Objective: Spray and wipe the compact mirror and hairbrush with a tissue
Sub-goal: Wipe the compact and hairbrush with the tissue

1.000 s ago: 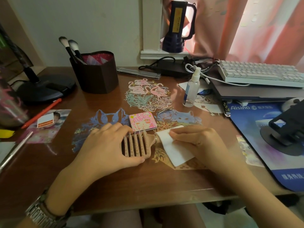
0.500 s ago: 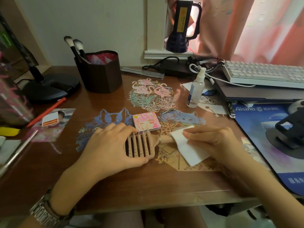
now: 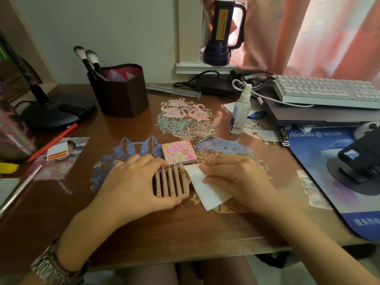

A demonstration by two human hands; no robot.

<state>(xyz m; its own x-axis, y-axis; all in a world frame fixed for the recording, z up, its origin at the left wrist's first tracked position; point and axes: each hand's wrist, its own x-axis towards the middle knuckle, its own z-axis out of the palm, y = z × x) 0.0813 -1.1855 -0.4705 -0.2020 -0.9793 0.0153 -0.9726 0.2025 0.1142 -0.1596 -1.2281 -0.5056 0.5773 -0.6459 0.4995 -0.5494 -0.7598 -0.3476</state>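
Note:
A tan vented hairbrush [image 3: 170,184] lies bristles-up on the brown desk [image 3: 144,227]. My left hand [image 3: 133,184] grips its head from the left, thumb along the near edge. My right hand [image 3: 236,179] presses a white tissue [image 3: 205,188] over the brush's handle and against the right side of its head; the handle is hidden. The pink square compact mirror [image 3: 178,152] lies shut just behind the brush. A small clear spray bottle [image 3: 239,111] stands upright farther back on the right.
A dark brush holder [image 3: 121,95] and a black lamp base [image 3: 55,112] stand at the back left. A white keyboard [image 3: 329,93] on a laptop, a blue mouse mat [image 3: 329,161] and a black phone stand [image 3: 359,161] fill the right. Paper cut-outs lie under the desk's surface.
My right hand has slid the tissue leftward along the handle up to the brush's head. My left hand keeps its hold on the brush.

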